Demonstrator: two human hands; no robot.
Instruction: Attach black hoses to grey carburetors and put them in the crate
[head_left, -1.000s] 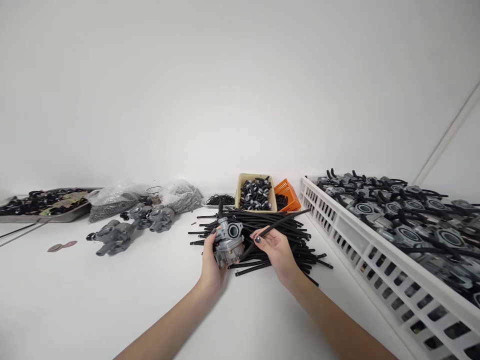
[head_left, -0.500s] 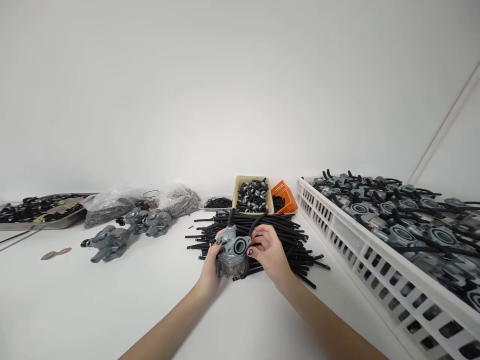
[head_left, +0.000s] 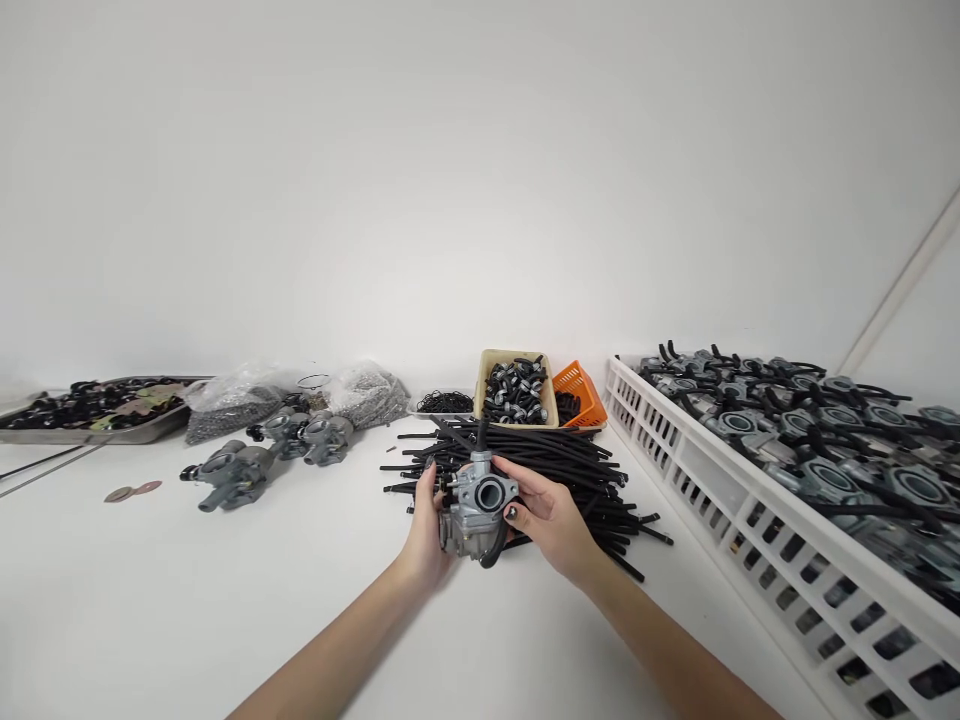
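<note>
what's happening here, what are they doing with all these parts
Someone's left hand and right hand hold a grey carburetor between them, its round opening facing back. Beyond it lies a pile of black hoses. A white crate full of similar parts stands at right.

- The machine part is between my left hand and my right hand.
- Behind it, a pile of tubes lies on the worktop.
- Behind the tubes is a tub, with a basket just to its right.
- On my right is a crate with lots of parts in it.
- On my left sit three more parts, with two bags behind them.
- Left of the bags is a tray, and in front of it lie two discs.
</note>
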